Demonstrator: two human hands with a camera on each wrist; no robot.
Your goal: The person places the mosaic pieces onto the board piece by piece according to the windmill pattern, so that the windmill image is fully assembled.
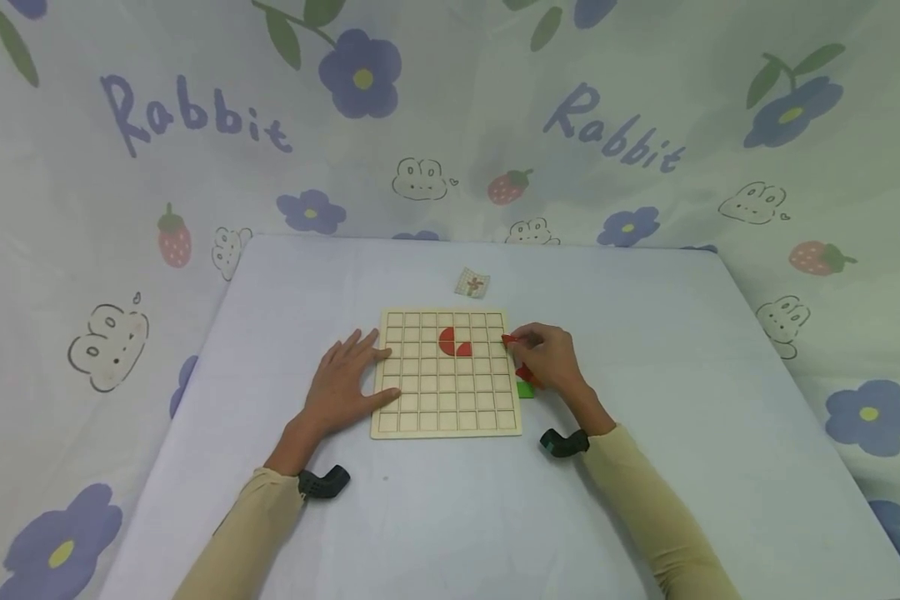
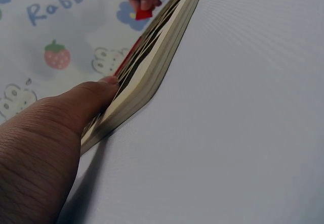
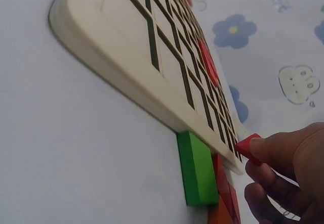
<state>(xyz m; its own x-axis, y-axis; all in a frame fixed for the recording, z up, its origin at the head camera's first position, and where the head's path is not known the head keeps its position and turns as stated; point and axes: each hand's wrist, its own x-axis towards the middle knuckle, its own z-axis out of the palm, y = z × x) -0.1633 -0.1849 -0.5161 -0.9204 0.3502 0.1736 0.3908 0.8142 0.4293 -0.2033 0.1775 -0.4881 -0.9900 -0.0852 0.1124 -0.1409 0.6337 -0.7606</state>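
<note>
A wooden grid board (image 1: 429,400) lies flat on the table. Three red quarter-circle pieces (image 1: 447,342) sit in cells at its upper middle. My left hand (image 1: 345,383) rests at the board's left side with fingers spread, the thumb (image 2: 96,95) lying over the edge. In my right hand (image 1: 549,354), thumb and fingers pinch a small red piece (image 3: 249,148) just above the board's right edge. Below that hand, a green square block (image 3: 200,171) leans against the board's edge, with red pieces (image 3: 225,188) and an orange piece (image 3: 220,215) beside it, partly hidden in the head view.
A small printed pattern card (image 1: 472,283) lies behind the board. The white tabletop (image 1: 435,517) extends all round it. A patterned cloth (image 1: 450,108) with rabbits and flowers hangs at the back and sides. Each wrist wears a black camera (image 1: 324,482).
</note>
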